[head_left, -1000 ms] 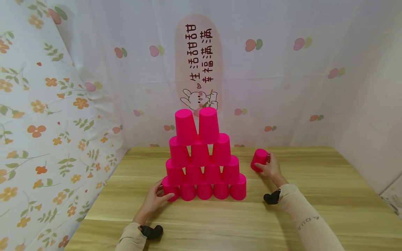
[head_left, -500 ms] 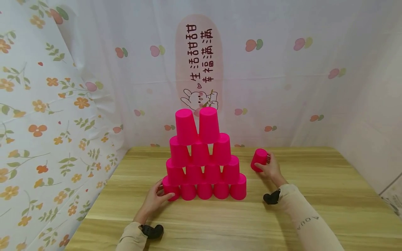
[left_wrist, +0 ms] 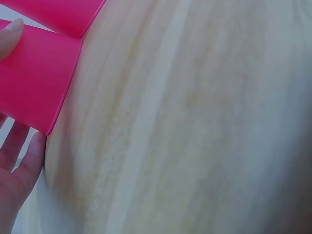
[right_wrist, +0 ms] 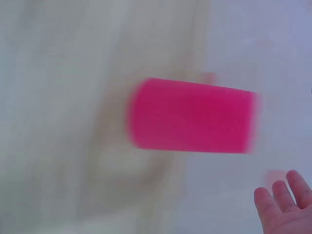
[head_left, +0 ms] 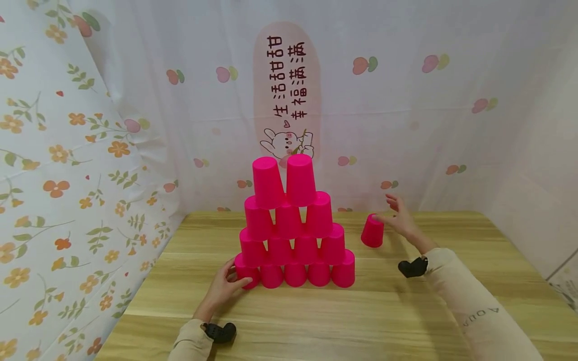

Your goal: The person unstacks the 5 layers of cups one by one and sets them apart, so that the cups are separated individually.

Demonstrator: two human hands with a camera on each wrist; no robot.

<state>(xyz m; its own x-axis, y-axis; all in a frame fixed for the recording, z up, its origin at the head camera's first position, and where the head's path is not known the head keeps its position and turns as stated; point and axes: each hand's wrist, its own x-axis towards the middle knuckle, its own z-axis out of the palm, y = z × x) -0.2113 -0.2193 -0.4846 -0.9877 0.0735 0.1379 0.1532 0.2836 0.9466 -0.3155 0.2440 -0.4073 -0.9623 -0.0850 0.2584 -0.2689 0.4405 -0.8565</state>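
Upside-down pink cups stand in a pyramid [head_left: 294, 250] of stacked rows, with two cups side by side on top. My left hand [head_left: 220, 287] holds the bottom-left cup [head_left: 247, 269], its thumb in front and fingers around the left side; the left wrist view shows the thumb and fingers on opposite sides of this cup [left_wrist: 36, 78]. Off to the right, a single pink cup [head_left: 372, 234] stands upside down on the table. Beside its top, my right hand [head_left: 403, 223] has its fingers spread. In the right wrist view that cup [right_wrist: 195, 117] is blurred and the fingers are apart from it.
The wooden table [head_left: 316, 326] reaches back to a patterned curtain [head_left: 406, 140]. A flowered cloth [head_left: 77, 200] hangs along the left, and a pale wall [head_left: 533, 150] borders the right. Black devices [head_left: 413, 267] are strapped to both wrists.
My right hand has let go of the single cup and moved up and to the right. That cup stays in its place, as do my left hand and the pyramid.
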